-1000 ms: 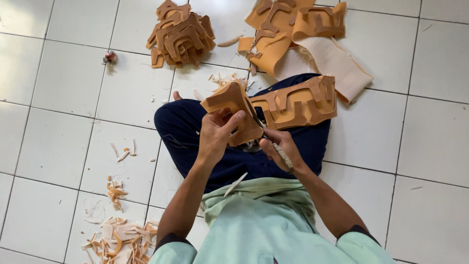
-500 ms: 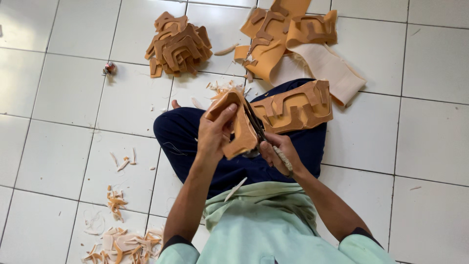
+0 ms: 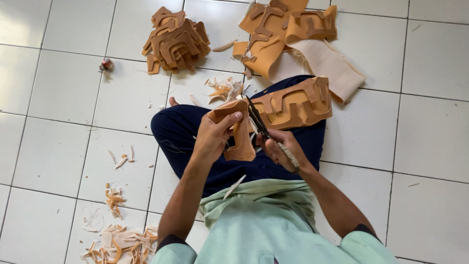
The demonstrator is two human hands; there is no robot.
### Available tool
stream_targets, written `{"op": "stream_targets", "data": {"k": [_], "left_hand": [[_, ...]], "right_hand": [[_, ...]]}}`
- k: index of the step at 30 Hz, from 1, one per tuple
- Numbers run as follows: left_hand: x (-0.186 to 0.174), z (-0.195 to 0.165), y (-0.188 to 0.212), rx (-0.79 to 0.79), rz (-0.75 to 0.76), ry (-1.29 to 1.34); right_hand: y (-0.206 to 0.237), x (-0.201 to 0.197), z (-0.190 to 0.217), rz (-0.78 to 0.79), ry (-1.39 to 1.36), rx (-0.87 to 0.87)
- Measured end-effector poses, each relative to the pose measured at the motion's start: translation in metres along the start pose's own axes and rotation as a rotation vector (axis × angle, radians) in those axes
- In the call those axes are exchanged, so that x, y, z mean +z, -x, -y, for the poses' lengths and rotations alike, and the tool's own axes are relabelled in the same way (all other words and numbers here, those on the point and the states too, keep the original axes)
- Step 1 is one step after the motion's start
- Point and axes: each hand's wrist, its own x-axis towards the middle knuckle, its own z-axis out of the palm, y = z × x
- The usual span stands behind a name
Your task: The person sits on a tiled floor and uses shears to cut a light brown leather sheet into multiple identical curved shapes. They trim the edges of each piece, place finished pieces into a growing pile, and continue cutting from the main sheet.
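A person sits cross-legged on a white tiled floor [image 3: 58, 146], cutting a tan foam piece [image 3: 238, 131] held above the lap. The left hand [image 3: 211, 138] pinches the piece, thumb pressed across its upper edge and fingers curled behind it, holding it upright. The right hand [image 3: 278, 149] is closed around the handles of dark scissors [image 3: 257, 120], whose blades point up and away, just to the right of the foam piece and touching its edge; whether the blades are parted cannot be told.

Just right of the foam piece, a larger cut-out tan sheet [image 3: 293, 103] rests on the person's dark blue trousers [image 3: 181, 128]. Beyond the foam piece, well apart on the tiles, lies a heap of finished tan shapes [image 3: 176, 43] to the upper left, and a stack of uncut tan and cream sheets [image 3: 298, 39] to the upper right. A small cluster of trimmings [image 3: 225, 90] lies just above the foam piece, by the knee. More offcuts [image 3: 117, 239] are scattered far below and left of it, near the person's pale green shirt [image 3: 264, 225]. A small red and grey object [image 3: 105, 64] sits well to the upper left of the foam piece.
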Motion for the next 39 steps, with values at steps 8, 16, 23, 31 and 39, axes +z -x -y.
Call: {"op": "stream_targets", "data": {"k": [8,16,23,31,39], "left_hand": [[-0.021,-0.005,-0.002,-0.009,0.018,-0.206],[-0.08,-0.044,-0.135,0.486,-0.209,0.344],[-0.133,0.028,-0.157,0.123,-0.251,0.367],[-0.08,0.149,-0.07,-0.411,0.285,-0.302],[0.02,0.239,-0.046,-0.141,-0.062,0.826]], "right_hand": [[0.004,-0.022,-0.008,-0.025,0.195,0.073],[0.014,-0.012,-0.032,-0.081,-0.075,0.168],[0.017,-0.017,-0.055,-0.17,-0.222,0.182],[0.026,-0.034,-0.064,-0.393,-0.352,0.174],[0.04,-0.038,-0.072,-0.487,-0.402,0.141]]}}
